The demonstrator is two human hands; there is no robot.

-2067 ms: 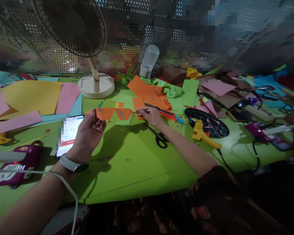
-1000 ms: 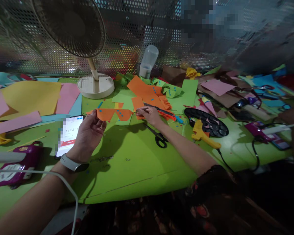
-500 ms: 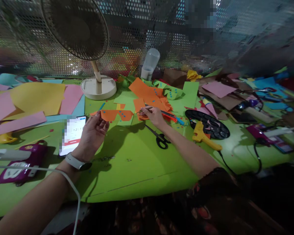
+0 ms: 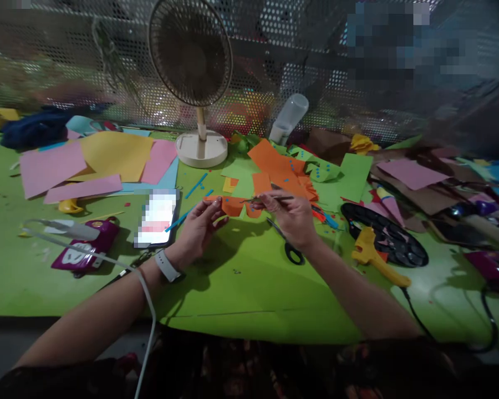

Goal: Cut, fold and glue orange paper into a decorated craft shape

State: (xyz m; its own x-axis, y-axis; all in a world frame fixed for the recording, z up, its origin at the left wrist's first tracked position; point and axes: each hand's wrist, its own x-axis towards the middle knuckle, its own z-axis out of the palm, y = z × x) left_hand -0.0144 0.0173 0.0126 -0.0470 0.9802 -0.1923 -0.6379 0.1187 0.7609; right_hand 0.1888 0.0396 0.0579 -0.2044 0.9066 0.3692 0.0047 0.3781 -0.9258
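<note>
Across a green table, paper is strewn; an orange piece is pinched by the left hand, a thin tool gripped by the right hand.

Strewn over the green table: beyond the fingers, a round-based desk fan and loose colored paper; left of them, a lit smartphone; just right and nearer, black scissors; farther right, a yellow glue gun and black palette.
</note>
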